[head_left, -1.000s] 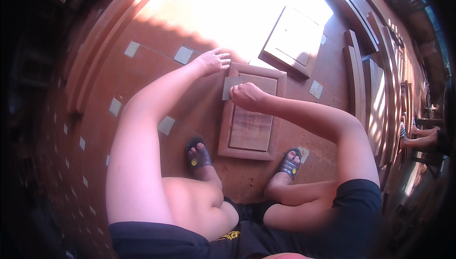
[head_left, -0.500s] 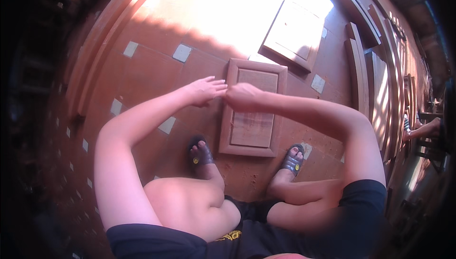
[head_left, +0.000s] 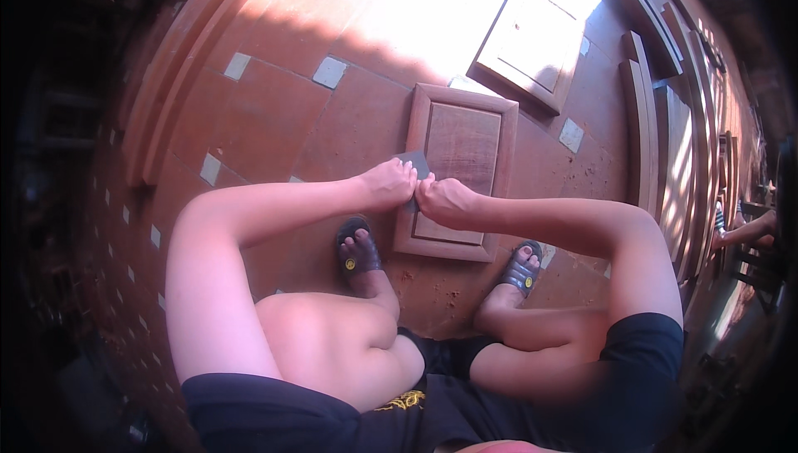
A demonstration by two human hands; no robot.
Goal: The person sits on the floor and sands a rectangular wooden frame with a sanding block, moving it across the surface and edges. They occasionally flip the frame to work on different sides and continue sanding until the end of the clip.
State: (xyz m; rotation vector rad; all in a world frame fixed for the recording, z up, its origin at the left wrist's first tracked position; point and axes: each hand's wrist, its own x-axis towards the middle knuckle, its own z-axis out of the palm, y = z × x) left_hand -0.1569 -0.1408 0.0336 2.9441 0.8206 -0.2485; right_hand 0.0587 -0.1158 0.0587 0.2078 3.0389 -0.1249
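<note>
A small dark grey sheet of sandpaper [head_left: 418, 162] shows between my hands, over the left edge of a framed wooden panel [head_left: 462, 141]. My left hand [head_left: 387, 184] has its fingers curled on the sheet from the left. From the right, my right hand [head_left: 450, 202] pinches it near its lower corner, the fingertips of both hands nearly meeting. The panel lies flat on the tiled floor between my feet, with a raised reddish-brown centre and a paler frame.
Beyond it to the right, a second wooden panel [head_left: 532, 46] lies partly in bright sunlight. Long timber boards [head_left: 640, 120] line the right side, and long rails [head_left: 179, 79] run along the left. Wood crumbs dot the floor near my sandals [head_left: 360, 253]. Another person's leg [head_left: 748, 230] shows at far right.
My left fingers, stretched out before, are now curled on the grey sheet, which has come into sight. Both hands have moved slightly down, and the view has shifted a little.
</note>
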